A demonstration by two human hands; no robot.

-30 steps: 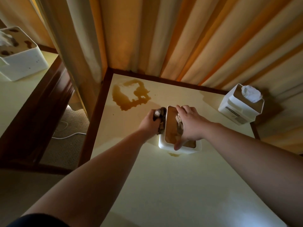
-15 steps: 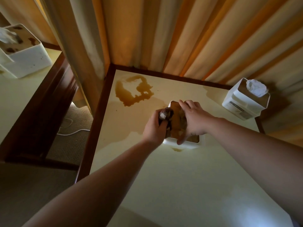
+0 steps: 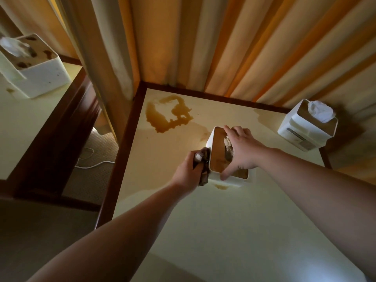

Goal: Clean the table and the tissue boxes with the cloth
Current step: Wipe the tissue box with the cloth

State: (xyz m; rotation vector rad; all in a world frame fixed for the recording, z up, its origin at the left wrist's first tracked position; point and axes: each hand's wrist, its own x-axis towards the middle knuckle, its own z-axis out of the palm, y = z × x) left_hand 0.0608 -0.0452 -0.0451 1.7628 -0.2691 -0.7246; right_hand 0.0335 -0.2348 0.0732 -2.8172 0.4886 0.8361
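A white tissue box (image 3: 218, 151) with a brown-stained top stands mid-table on the cream table (image 3: 203, 231). My right hand (image 3: 242, 151) grips its top, fingers over the tissue slot. My left hand (image 3: 188, 171) is shut on a dark soiled cloth (image 3: 203, 165), pressed against the box's left side. A brown spill (image 3: 168, 117) lies on the table's far left corner. A small brown spot (image 3: 221, 187) sits by the box's near edge. A second tissue box (image 3: 305, 129) stands at the far right corner.
A third white tissue box (image 3: 38, 66), its top spotted brown, stands on another table (image 3: 24, 119) at the left. Striped curtains (image 3: 223, 47) hang behind both tables. A white cable (image 3: 91, 164) lies on the carpet in the gap between the tables.
My left hand with the cloth went from the box's left edge onto its top and is back against its left side. My right hand has stayed on the box.
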